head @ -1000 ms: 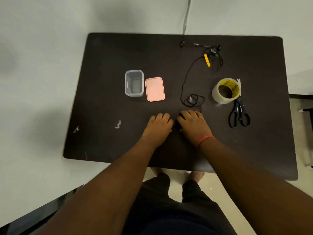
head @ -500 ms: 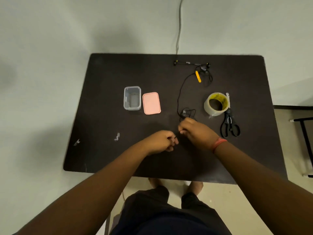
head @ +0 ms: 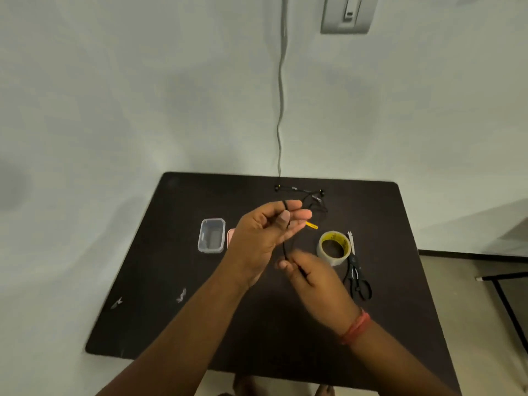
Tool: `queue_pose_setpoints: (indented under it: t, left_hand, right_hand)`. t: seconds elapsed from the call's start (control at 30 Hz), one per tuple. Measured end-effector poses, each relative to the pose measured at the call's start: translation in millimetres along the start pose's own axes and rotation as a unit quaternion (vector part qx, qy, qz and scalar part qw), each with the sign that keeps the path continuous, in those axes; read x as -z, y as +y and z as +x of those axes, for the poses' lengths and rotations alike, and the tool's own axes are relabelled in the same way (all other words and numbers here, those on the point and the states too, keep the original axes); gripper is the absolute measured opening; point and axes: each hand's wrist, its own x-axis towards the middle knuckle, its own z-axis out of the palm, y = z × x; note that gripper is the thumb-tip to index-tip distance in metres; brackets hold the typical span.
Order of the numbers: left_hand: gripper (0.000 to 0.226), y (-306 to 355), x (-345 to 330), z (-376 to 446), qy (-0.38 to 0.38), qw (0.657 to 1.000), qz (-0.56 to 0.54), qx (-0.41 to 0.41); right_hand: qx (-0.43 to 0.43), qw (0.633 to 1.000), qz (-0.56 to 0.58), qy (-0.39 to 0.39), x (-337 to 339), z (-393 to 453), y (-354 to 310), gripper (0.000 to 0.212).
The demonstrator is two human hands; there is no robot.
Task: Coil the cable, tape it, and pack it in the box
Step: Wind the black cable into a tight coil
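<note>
While left hand is pinching thin black cable overhead, I'm gripping hanging strand below with right hand; slack trailing toward table's far edge.

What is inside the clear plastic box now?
The clear plastic box looks empty; only the dark table shows through. The left hand hides most of the pink lid beside it.

Single head-worn wide-angle view, looking forward and down from above the near edge of the dark table. Table fills lower half of frame; pale wall fills upper half. Forearms enter from bottom edge, close to lens. No second view to overlap.
</note>
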Motion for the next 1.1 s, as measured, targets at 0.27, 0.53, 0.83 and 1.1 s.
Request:
queue_pose_setpoints:
  t: [0.27, 0.53, 0.83, 1.1]
  left_hand:
    - [0.029, 7.9, -23.3, -7.6, -0.008, 0.993, 0.116, 0.011]
    - [0.024, 30.0, -50.8, -27.7, -0.077, 0.997, -0.005, 0.011]
    - [0.024, 75.2, -49.3, -1.8, -0.040, 0.989, -0.105, -0.091]
    - [0.027, 49.9, -20.2, 18.5, 0.053, 0.984, 0.130, -0.106]
  right_hand:
    - [0.119, 0.971, -0.189, 0.085, 94.5, 15.8, -55.8, 0.019]
    - [0.084, 0.991, -0.035, 0.096, 111.4, 56.0, -21.4, 0.013]
    - [-0.041, 0.991, 0.103, -0.076, 63.7, 15.0, -29.8, 0.008]
    - [0.090, 0.996, -0.006, -0.002, 86.1, 8.7, -77.7, 0.020]
